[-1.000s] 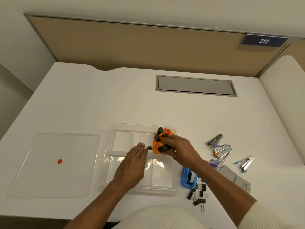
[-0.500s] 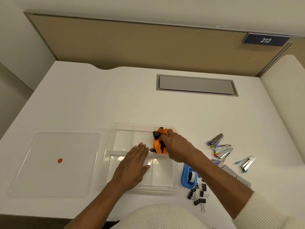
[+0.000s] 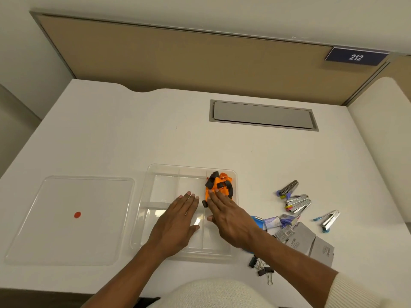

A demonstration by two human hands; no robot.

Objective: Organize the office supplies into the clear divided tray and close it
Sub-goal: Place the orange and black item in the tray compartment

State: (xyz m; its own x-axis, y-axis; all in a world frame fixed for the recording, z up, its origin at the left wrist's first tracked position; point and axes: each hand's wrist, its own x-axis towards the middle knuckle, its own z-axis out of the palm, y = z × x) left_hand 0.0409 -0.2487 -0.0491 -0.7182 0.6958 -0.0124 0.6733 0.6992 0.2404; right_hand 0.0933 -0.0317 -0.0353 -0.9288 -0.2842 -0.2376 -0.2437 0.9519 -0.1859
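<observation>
Clear divided tray [image 3: 153, 210] sits mid-desk, thin glossy plastic with rounded corners and low partition walls. Its flat clear lid [image 3: 66, 221], with a small red dot sticker, lies apart to the left, so the tray is still uncovered.

Far-right compartment holds a pile of orange-and-black plastic pieces [image 3: 219, 185], chunky and angular; can't tell exactly what they are.

Left hand [image 3: 175, 221]: flat, palm down, fingers straight and together, resting over the tray's middle, gripping nothing. Right hand [image 3: 231, 221]: also flat and spread, fingertips [image 3: 216, 192] touching the near edge of the orange pile, nothing held.

Still outside the tray, on the white matte desk [image 3: 133, 134] to the right:
- metal staplers [image 3: 297, 202] with coloured end caps, loosely fanned; one more stapler [image 3: 329, 220] off by itself further right
- small staple boxes [image 3: 281, 224] and grey card packets [image 3: 311, 244]
- blue rounded plastic item [image 3: 258, 221], mostly hidden under the right wrist
- black binder clips [image 3: 262, 268] with wire handles, near the desk's front edge

Grey metal cable hatch [image 3: 263, 115] is set flush into the desk farther back.
</observation>
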